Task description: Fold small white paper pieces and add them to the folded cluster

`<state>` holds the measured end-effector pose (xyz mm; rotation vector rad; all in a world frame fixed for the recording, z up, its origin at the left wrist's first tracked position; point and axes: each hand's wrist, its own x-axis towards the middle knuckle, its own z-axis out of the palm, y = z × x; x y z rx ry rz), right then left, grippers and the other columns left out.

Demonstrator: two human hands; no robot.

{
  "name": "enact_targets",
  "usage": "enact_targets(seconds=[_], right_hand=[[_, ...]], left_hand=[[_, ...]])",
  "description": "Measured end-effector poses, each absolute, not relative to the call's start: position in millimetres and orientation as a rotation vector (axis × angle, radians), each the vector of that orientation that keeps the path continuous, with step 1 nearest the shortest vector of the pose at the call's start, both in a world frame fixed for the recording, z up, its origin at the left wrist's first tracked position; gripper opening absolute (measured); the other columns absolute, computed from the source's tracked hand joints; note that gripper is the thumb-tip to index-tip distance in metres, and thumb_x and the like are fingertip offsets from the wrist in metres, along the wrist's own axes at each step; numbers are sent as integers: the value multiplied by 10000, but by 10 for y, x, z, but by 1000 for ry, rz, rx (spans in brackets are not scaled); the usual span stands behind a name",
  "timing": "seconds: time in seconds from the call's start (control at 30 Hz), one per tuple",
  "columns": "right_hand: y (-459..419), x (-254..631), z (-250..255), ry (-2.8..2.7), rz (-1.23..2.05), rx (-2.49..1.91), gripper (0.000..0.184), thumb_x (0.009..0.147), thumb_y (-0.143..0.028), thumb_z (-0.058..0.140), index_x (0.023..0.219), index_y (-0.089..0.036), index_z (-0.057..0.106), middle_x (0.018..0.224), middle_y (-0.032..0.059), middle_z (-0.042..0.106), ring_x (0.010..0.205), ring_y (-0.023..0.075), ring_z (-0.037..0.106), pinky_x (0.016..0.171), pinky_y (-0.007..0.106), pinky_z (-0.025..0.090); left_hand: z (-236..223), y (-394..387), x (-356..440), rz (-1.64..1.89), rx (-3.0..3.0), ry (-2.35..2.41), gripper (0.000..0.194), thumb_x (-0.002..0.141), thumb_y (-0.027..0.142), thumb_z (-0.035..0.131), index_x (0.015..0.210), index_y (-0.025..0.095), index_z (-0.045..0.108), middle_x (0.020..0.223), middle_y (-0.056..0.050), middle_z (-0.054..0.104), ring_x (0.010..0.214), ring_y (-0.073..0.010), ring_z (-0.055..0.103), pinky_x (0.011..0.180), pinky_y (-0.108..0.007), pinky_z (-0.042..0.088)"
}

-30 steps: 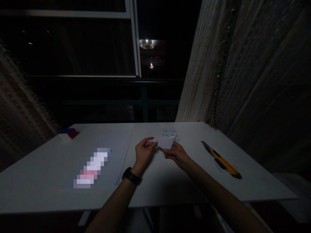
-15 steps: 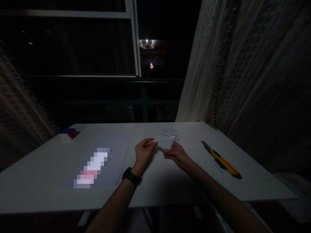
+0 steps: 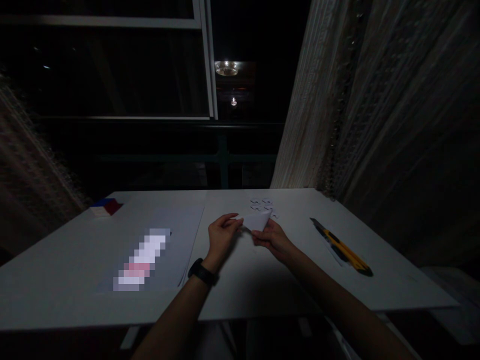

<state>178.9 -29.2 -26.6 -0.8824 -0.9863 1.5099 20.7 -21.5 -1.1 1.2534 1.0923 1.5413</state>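
A small folded piece of white paper (image 3: 257, 221) is held between my two hands, a little above the table. My left hand (image 3: 224, 234) pinches its left corner with thumb and fingertips; a dark band circles that wrist. My right hand (image 3: 274, 239) grips the lower right part, thumb in front and the other fingers partly hidden behind the paper. Just beyond the paper lie several small white cut-out pieces (image 3: 255, 202) with dark marks, partly covered by it.
On the white table (image 3: 67, 270), a yellow utility knife (image 3: 345, 250) lies at the right. Left of my hands are white sheets (image 3: 183, 225) with a pixelated bright item (image 3: 142, 260) on them. A coloured cube (image 3: 106, 207) sits far left. Curtains (image 3: 303, 100) hang at the window.
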Motion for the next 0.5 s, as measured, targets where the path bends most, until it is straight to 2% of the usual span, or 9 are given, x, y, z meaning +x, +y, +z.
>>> enact_targets(seconds=[0.5], right_hand=[[-264,1791,-309,-978,1501,-858,565,501,-184,783,997,-205,513,737,7,654,598,155,607,580,297,469]], left_hand=[[-36,-209,199,1558,1262,1050,327,567,301,722,831,118,664,626,-53,677,538,-145,619,528,-233,482]])
